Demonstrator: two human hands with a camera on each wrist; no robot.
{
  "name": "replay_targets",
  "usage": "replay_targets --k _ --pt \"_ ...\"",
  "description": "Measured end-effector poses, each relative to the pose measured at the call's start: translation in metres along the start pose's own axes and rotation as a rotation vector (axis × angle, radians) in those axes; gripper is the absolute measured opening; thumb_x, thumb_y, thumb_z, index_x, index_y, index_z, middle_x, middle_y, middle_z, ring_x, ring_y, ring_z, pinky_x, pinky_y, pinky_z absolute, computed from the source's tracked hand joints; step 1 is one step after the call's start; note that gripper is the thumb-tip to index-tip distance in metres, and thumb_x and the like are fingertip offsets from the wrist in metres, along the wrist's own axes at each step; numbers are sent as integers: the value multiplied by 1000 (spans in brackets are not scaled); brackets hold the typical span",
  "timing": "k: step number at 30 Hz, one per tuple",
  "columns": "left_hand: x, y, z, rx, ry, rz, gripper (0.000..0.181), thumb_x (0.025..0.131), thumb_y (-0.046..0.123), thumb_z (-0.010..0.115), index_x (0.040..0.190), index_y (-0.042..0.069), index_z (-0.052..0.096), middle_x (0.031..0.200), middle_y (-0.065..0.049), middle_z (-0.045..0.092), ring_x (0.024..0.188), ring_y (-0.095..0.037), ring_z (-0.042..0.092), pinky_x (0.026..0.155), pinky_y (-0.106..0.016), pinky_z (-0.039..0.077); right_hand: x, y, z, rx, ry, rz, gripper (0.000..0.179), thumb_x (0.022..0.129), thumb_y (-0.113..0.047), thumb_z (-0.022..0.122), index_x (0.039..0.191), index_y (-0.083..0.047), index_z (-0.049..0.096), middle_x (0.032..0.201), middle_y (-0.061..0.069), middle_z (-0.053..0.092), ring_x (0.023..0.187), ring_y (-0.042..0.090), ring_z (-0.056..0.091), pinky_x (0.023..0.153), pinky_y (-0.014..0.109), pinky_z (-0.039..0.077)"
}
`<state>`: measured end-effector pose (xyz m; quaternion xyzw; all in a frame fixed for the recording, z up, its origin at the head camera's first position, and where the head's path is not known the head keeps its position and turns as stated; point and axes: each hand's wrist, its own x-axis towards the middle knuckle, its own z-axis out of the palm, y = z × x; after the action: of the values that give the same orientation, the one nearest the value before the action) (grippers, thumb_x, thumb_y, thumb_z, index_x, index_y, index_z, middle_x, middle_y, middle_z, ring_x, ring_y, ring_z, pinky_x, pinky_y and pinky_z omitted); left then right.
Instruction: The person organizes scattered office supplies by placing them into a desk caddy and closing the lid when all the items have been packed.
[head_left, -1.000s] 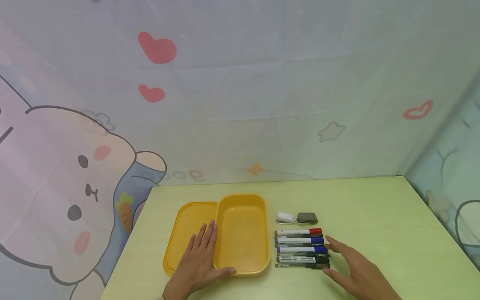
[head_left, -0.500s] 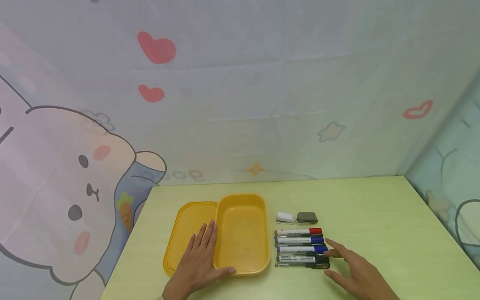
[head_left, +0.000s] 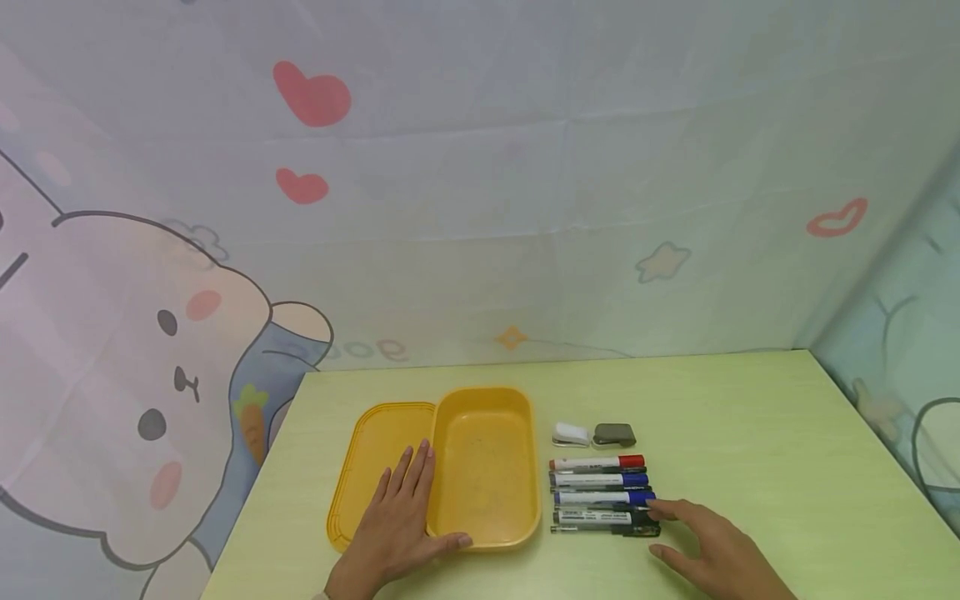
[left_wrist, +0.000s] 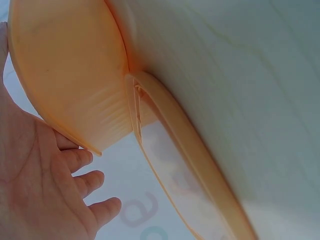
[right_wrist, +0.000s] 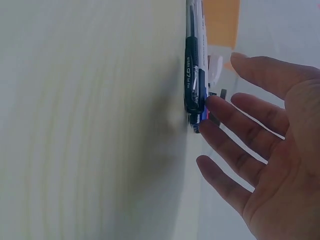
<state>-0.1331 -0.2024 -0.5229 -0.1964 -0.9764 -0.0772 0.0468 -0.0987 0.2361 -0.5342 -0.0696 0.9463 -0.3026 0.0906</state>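
My left hand [head_left: 397, 525] lies with straight fingers against the left side of a yellow plastic box [head_left: 483, 467], its thumb at the front rim. Under that hand is a flat yellow lid [head_left: 375, 446]. In the left wrist view the left fingers touch the box wall [left_wrist: 75, 65]. My right hand [head_left: 712, 546] hovers at the cap ends of a row of markers, its fingers loosely bent and apart. The row has a red marker [head_left: 596, 463], two blue markers [head_left: 596, 498] and a black marker [head_left: 588, 517]. A clear gel pen [right_wrist: 192, 75] lies frontmost, with other thin pens between the markers.
Behind the markers sit a small white clip-like thing [head_left: 571, 435] and a dark grey one [head_left: 614, 435], side by side. A printed cloth [head_left: 480, 208] hangs behind the light green table [head_left: 787, 450].
The right index finger has come down and forward, from beside the upper blue marker's cap to near the black marker's cap. The left hand, box and pens have stayed put.
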Motion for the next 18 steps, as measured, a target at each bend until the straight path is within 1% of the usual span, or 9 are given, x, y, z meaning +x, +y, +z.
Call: replay_targets --k 3,11,13,18 --pt "0 0 0 -5 -1 -1 123 81 88 49 161 1 19 170 -13 17 154 -36 22 119 -60 27 2 2 1 -6 1 -2 53 85 -45 80 130 -21 67 122 -3 71 119 30 64 99 56 52" --pt "1 -1 1 -6 2 -4 124 80 88 50 161 1 18 169 -13 18 154 -36 23 119 -60 28 5 4 3 -37 34 -17 40 86 -32 81 123 -22 70 120 -2 71 112 24 67 96 51 54" --pt "1 -1 1 -6 4 -4 124 80 88 49 161 1 18 169 -13 19 154 -36 23 119 -60 28 6 4 3 -38 42 -16 38 86 -31 81 122 -23 71 119 -3 71 111 23 67 96 50 55" --pt "0 -1 2 -7 7 -5 124 80 88 50 161 1 19 169 -13 19 154 -36 23 118 -60 28 7 7 5 -47 74 -51 35 86 -29 81 119 -23 71 116 -5 72 109 22 68 93 48 56"
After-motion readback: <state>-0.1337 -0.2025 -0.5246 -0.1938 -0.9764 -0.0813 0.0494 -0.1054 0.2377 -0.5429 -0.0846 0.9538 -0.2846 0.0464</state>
